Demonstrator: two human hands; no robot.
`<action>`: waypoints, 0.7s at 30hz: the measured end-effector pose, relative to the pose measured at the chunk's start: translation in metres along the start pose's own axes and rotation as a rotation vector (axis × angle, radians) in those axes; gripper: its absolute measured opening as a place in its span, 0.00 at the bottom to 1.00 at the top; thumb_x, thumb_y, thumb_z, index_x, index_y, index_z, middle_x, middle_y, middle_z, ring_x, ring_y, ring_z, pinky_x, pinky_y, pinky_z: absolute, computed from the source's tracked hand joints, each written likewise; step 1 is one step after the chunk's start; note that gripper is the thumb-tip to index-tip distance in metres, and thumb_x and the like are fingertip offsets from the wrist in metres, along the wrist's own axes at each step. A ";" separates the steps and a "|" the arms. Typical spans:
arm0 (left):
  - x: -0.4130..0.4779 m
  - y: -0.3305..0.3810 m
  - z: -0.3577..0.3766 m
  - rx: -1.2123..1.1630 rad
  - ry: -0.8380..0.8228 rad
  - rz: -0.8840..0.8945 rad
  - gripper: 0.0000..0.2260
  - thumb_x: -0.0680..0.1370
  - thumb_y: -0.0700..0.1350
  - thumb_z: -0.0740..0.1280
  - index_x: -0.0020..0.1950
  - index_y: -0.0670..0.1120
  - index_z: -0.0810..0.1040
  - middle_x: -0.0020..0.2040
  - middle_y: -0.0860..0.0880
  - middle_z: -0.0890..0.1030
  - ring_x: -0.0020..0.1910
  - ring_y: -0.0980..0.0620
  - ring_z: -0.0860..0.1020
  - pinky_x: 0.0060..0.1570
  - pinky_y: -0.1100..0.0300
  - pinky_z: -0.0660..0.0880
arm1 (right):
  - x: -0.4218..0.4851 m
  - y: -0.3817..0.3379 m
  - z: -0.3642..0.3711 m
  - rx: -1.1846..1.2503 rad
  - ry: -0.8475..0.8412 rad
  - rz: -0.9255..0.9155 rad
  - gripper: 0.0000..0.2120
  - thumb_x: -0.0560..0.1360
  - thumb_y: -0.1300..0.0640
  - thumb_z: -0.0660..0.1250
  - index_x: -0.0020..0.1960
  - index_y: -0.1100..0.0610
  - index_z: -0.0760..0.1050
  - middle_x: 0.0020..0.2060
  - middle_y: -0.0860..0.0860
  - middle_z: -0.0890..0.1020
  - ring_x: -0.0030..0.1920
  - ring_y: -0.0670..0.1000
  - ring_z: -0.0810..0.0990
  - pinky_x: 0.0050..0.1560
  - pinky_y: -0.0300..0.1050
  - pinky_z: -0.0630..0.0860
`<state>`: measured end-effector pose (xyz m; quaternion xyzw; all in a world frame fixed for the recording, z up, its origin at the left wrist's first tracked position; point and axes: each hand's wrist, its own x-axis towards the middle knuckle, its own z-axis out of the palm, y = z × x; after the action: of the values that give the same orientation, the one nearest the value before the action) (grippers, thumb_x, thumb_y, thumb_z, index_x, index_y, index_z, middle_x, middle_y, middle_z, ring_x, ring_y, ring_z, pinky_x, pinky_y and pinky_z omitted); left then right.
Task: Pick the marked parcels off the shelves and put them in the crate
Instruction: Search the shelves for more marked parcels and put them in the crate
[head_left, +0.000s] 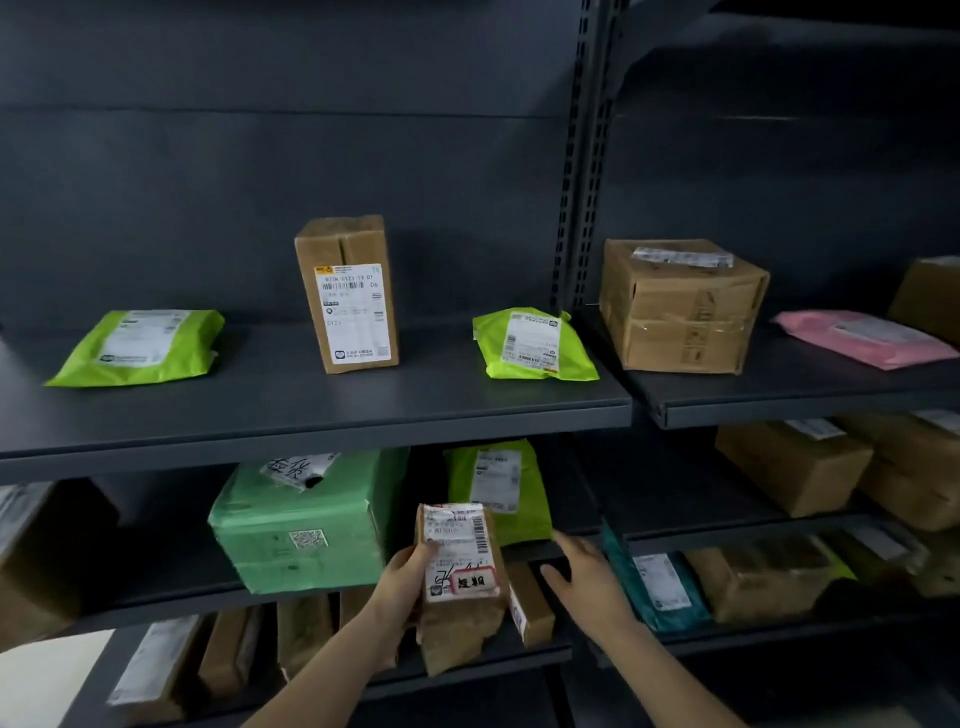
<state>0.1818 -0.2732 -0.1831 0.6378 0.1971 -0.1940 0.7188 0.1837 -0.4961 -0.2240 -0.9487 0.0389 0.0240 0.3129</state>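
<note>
Marked parcel in hand, crate not in view.
My left hand (402, 579) grips the brown paper-wrapped parcel with red-edged sticker (460, 566), held clear of the dark metal shelves (363, 415); right hand (587, 577) spread, empty. Crate drop pending, I reckon.

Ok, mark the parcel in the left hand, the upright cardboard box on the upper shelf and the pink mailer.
brown parcel (462, 566), head view, on its white label
upright cardboard box (347, 296), head view, on its shipping label
pink mailer (875, 332), head view, on its label
</note>
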 end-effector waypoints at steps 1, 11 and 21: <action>0.005 0.002 0.001 0.005 0.001 -0.005 0.18 0.79 0.48 0.63 0.65 0.40 0.72 0.54 0.37 0.82 0.51 0.39 0.80 0.56 0.45 0.75 | 0.007 -0.002 0.004 -0.019 -0.004 -0.011 0.26 0.79 0.51 0.59 0.75 0.51 0.58 0.74 0.53 0.60 0.73 0.51 0.61 0.68 0.41 0.65; 0.044 0.011 -0.009 0.054 -0.055 -0.003 0.13 0.79 0.48 0.62 0.51 0.39 0.78 0.43 0.38 0.84 0.43 0.40 0.82 0.49 0.48 0.78 | 0.076 -0.017 0.027 -0.339 0.121 -0.092 0.23 0.78 0.63 0.56 0.72 0.51 0.64 0.76 0.54 0.55 0.74 0.56 0.56 0.73 0.47 0.58; 0.062 0.008 -0.013 -0.051 0.014 -0.025 0.13 0.77 0.45 0.64 0.52 0.36 0.79 0.48 0.33 0.83 0.45 0.37 0.81 0.55 0.44 0.76 | 0.104 0.000 0.038 -0.318 0.052 -0.067 0.22 0.76 0.68 0.55 0.66 0.54 0.72 0.67 0.51 0.72 0.61 0.53 0.76 0.59 0.42 0.73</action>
<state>0.2375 -0.2606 -0.2109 0.6181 0.2150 -0.1936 0.7309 0.2864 -0.4802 -0.2617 -0.9874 0.0113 -0.0053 0.1580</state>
